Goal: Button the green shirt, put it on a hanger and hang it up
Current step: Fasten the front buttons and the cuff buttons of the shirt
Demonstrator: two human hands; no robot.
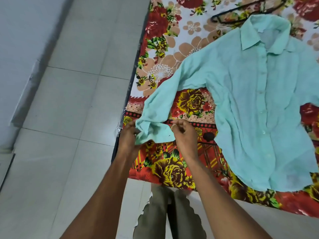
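A pale green shirt lies flat on a flowered bedsheet, collar pointing away from me, its front placket closed with a row of buttons showing. One long sleeve stretches toward the bed's near left corner. The sleeve's cuff is between my hands: my left hand pinches its left edge, and my right hand pinches its right edge with thumb and fingers. A dark wire hanger rests on the sheet just beyond the collar.
The bed's edge runs diagonally at centre, with a grey tiled floor to the left. My legs in olive trousers stand against the bed's near side. A pale wall base borders the floor at far left.
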